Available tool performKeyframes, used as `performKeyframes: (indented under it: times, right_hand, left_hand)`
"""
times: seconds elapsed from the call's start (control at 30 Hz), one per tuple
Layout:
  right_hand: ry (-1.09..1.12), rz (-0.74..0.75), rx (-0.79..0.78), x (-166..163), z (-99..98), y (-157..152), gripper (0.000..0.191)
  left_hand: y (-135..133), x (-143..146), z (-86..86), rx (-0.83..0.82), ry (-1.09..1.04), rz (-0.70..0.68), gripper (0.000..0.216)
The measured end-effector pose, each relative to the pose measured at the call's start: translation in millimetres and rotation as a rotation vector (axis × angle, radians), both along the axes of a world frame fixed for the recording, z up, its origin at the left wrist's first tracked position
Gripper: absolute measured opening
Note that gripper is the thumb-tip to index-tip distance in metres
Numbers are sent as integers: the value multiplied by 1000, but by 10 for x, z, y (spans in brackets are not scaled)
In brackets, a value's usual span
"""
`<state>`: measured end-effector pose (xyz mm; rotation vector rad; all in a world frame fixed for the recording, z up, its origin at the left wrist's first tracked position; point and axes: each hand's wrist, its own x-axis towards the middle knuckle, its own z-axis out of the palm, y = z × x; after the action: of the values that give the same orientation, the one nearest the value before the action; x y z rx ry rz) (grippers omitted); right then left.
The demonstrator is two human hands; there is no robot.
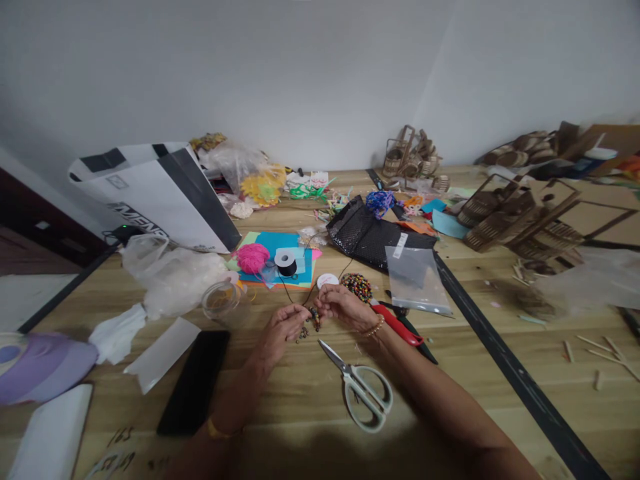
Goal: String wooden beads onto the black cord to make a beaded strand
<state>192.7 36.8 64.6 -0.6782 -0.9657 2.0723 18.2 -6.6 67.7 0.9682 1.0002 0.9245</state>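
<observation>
My left hand (287,323) and my right hand (345,307) are close together over the table, fingertips pinched. Between them hangs a short beaded string (315,320) of dark, mixed-colour beads, and both hands appear to grip it; the exact hold is too small to tell. A few loose beads (303,333) lie below my left fingertips. Thin black cord runs toward my hands from a spool (285,263) behind them. Just past my right hand sit a coil of multicoloured beads (357,287) and a white round disc (327,281). White-handled scissors (361,390) rest nearer to me, blades partly apart.
Red-handled pliers (400,327) lie beside my right wrist. On the left are a black phone (194,383), a plastic bag (175,277) and a round see-through container (220,300). Pink yarn (253,258), a black bubble mailer (380,233) and small woven baskets (520,213) stand farther back.
</observation>
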Motion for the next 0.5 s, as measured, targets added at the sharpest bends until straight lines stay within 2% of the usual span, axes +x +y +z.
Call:
performKeyframes:
  times: [0.37,0.5]
  right_hand:
    - [-10,-39,0,11,-18,27,15]
    - [-86,-57,77,-3,28,-3,14]
  left_hand:
    - [16,-14,-38,-52,-58,37,30]
    - [14,1,-53,-49,-35,49,31]
